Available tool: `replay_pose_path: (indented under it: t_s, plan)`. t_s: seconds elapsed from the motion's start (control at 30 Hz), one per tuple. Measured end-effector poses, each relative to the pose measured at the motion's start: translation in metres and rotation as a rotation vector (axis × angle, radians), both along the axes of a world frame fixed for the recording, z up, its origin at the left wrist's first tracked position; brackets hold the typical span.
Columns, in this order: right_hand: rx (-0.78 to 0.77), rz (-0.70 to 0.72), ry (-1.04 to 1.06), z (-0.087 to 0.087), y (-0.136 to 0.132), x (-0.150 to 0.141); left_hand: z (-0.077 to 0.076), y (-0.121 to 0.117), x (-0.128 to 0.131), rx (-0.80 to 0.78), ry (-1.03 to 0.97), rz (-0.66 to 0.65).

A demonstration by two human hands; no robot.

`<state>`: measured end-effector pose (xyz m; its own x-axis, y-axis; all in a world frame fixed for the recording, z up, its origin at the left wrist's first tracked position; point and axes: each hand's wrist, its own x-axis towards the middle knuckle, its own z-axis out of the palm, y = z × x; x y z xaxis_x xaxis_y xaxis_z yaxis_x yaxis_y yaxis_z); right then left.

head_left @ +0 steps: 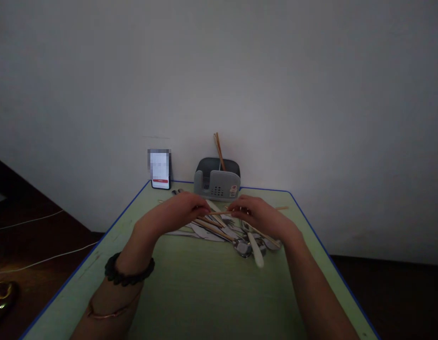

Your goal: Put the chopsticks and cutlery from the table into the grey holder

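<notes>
A light wooden chopstick (220, 213) stretches between my two hands above a pile of cutlery. My left hand (185, 208) has its fingertips closed on one part of it. The fingers of my right hand (257, 213) pinch it further right, and a chopstick tip shows beyond that hand. Under and in front of the hands lie more chopsticks (216, 228), table knives (208, 233), a fork (228, 221) and several metal spoons (242, 248). One utensil with a pale handle (256, 250) points toward me. My hands hide part of the pile.
Behind the pile stands a grey cutlery holder (224, 183) against the wall, with a few brown chopsticks (219, 150) upright in it. A phone (160, 169) with a lit screen leans at the back left. Blue trim edges the green table (219, 297).
</notes>
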<state>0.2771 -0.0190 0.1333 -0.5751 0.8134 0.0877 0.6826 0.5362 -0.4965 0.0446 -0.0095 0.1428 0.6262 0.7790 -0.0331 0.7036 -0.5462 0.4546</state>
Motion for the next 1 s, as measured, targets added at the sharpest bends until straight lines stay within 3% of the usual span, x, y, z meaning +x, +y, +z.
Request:
replay_pose_path:
  t_s: [0.23, 0.37, 0.47, 0.67, 0.83, 1.0]
  plan:
    - [-0.112, -0.127, 0.005, 0.005, 0.002, 0.027, 0.003, 0.001, -0.016, -0.127, -0.015, -0.011]
    - [-0.167, -0.159, 0.0, 0.007, 0.003, 0.046, -0.004, 0.009, -0.033, -0.096, 0.06, 0.094]
    - [-0.169, -0.181, 0.013, 0.008, 0.002, 0.049, -0.011, 0.015, -0.044, -0.1, 0.074, 0.158]
    - [-0.236, -0.117, -0.089, 0.002, 0.003, 0.041, -0.028, 0.03, -0.047, -0.153, 0.142, 0.158]
    - [-0.255, -0.222, -0.252, -0.003, 0.006, 0.046, -0.045, 0.039, -0.04, -0.19, 0.194, 0.156]
    - [-0.292, -0.274, -0.28, -0.005, 0.007, 0.048, -0.066, 0.048, -0.044, -0.2, 0.245, 0.26]
